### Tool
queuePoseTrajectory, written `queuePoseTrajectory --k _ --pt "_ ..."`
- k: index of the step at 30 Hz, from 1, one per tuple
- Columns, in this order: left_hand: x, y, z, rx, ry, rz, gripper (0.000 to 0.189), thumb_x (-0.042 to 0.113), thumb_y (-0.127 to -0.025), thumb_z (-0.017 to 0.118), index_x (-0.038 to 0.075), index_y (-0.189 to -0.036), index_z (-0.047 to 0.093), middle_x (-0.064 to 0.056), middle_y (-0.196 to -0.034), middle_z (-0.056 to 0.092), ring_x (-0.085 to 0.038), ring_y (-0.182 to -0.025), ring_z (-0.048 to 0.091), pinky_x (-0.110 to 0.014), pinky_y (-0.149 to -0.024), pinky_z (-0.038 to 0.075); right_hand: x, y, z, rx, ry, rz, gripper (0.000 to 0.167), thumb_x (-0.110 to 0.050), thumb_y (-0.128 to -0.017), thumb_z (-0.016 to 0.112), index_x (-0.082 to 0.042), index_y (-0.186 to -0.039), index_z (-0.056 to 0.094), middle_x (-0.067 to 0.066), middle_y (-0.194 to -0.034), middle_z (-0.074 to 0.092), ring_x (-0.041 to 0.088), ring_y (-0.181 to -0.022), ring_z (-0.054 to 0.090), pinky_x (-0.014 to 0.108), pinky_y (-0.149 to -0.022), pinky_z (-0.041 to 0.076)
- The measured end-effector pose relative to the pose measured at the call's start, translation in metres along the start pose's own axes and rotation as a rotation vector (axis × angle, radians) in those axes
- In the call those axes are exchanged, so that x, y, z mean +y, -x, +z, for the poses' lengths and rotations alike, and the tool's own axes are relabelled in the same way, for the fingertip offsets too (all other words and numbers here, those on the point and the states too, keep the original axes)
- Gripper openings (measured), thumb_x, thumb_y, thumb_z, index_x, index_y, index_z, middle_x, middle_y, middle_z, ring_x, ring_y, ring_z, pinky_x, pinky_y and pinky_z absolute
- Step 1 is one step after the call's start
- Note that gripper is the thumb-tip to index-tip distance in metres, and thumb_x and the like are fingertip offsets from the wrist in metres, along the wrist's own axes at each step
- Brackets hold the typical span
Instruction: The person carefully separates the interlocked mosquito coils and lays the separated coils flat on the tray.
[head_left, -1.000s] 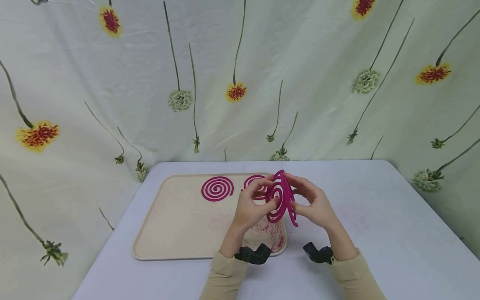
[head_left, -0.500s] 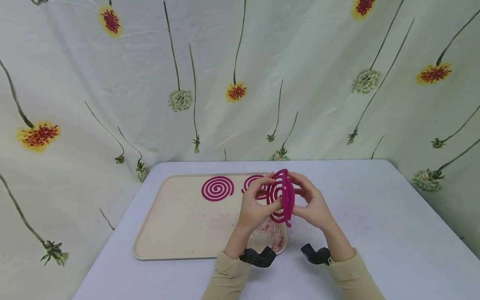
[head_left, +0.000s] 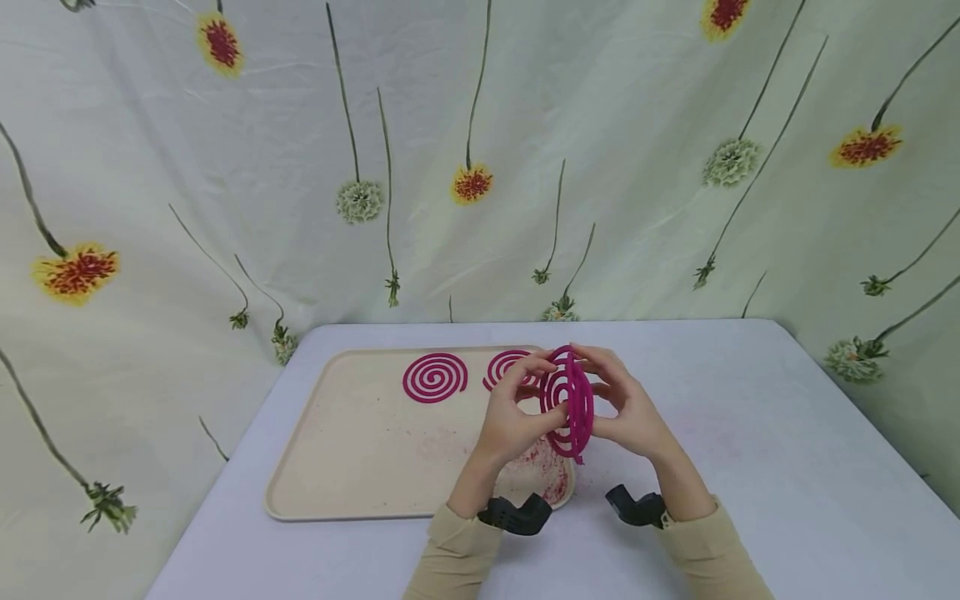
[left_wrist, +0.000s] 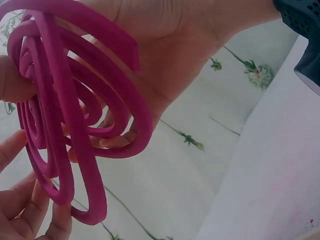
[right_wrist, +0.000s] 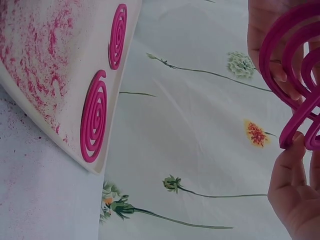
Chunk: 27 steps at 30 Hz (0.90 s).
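Note:
Two magenta mosquito coils stand on edge above the tray's right end, one tangled with or pressed close to the other. My left hand (head_left: 513,421) pinches the left coil (head_left: 552,392) between thumb and fingers. Gripping the right coil (head_left: 581,404) from the other side is my right hand (head_left: 630,408). In the left wrist view the magenta loops (left_wrist: 82,155) splay apart at an angle, with fingers on both sides. A loose end of the coil (right_wrist: 292,132) touches fingertips in the right wrist view, where the rest is cut off.
A beige tray (head_left: 337,450) lies on the white-covered table (head_left: 750,467). Near its far edge are a flat mosquito coil (head_left: 435,377) and another coil (head_left: 498,367), partly hidden by my left hand. Magenta crumbs mark its right end. A flowered cloth (head_left: 637,125) hangs behind.
The two held coils have come closer together; the right one's lower end has swung left toward the other. My left hand has shifted slightly right. The coils on the tray have not moved.

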<state>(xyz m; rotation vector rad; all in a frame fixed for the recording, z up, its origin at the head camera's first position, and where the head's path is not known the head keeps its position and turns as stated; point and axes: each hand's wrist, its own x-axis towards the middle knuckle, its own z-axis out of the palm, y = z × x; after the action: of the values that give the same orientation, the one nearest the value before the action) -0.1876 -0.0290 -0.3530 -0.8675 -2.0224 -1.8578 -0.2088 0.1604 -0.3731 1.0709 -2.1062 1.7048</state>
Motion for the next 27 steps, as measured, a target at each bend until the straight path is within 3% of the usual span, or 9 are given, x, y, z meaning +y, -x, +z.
queuePoseTrajectory --k 7,9,12,15,19,22,27 --pt "0.007 0.0 -0.002 -0.025 0.01 -0.049 0.043 -0.004 -0.076 0.068 -0.01 -0.115 0.051 -0.025 -0.131 0.048 -0.04 -0.109 0.048 -0.054 -0.089 0.046 0.001 0.0 0.002 0.011 0.012 0.0 0.08 0.003 -0.071 0.075 -0.003 -0.141 0.037 0.011 -0.134 0.043 0.021 -0.118 0.043 0.032 -0.087 0.048" --pt "0.005 0.0 -0.002 -0.02 0.003 -0.052 0.046 -0.004 -0.076 0.069 -0.01 -0.117 0.05 -0.024 -0.13 0.049 -0.04 -0.11 0.048 -0.054 -0.09 0.045 0.001 0.0 0.001 0.017 0.022 0.003 0.08 0.004 -0.071 0.074 -0.003 -0.141 0.037 0.013 -0.135 0.044 0.02 -0.119 0.043 0.031 -0.088 0.048" --pt "-0.011 0.0 -0.003 -0.005 -0.043 -0.051 0.054 0.001 -0.075 0.073 -0.004 -0.124 0.05 -0.018 -0.128 0.051 -0.036 -0.113 0.047 -0.052 -0.093 0.043 0.002 0.0 0.0 0.022 0.029 0.013 0.08 0.005 -0.071 0.074 -0.003 -0.141 0.037 0.013 -0.134 0.047 0.018 -0.119 0.044 0.029 -0.088 0.048" --pt "-0.012 0.0 -0.005 -0.019 -0.073 -0.067 0.061 0.004 -0.075 0.074 -0.002 -0.129 0.047 -0.016 -0.128 0.05 -0.032 -0.12 0.043 -0.051 -0.098 0.04 0.002 0.001 -0.001 0.019 0.018 0.02 0.079 0.002 -0.072 0.075 -0.002 -0.141 0.038 0.011 -0.132 0.049 0.017 -0.119 0.045 0.029 -0.089 0.048" --pt "0.0 0.0 -0.008 -0.099 0.024 -0.113 0.068 -0.002 -0.077 0.07 -0.008 -0.135 0.035 -0.023 -0.135 0.041 -0.037 -0.124 0.042 -0.052 -0.099 0.039 0.002 0.001 -0.002 0.009 -0.009 0.02 0.077 -0.001 -0.074 0.075 0.0 -0.14 0.037 0.01 -0.134 0.049 0.016 -0.12 0.045 0.028 -0.091 0.047" --pt "-0.004 -0.001 -0.009 -0.129 0.084 -0.129 0.072 -0.003 -0.078 0.069 -0.008 -0.138 0.03 -0.024 -0.137 0.038 -0.039 -0.119 0.046 -0.049 -0.094 0.045 0.001 0.001 -0.003 0.002 -0.014 0.023 0.075 0.001 -0.074 0.073 0.001 -0.14 0.037 0.012 -0.135 0.048 0.015 -0.12 0.045 0.028 -0.092 0.047" --pt "-0.021 -0.001 -0.01 -0.099 0.129 -0.147 0.069 0.001 -0.079 0.071 0.003 -0.138 0.035 -0.018 -0.132 0.046 -0.031 -0.117 0.05 -0.039 -0.09 0.05 0.001 0.002 -0.007 -0.016 0.007 0.041 0.075 0.001 -0.075 0.073 0.001 -0.141 0.037 0.017 -0.135 0.047 0.014 -0.121 0.045 0.027 -0.093 0.046"
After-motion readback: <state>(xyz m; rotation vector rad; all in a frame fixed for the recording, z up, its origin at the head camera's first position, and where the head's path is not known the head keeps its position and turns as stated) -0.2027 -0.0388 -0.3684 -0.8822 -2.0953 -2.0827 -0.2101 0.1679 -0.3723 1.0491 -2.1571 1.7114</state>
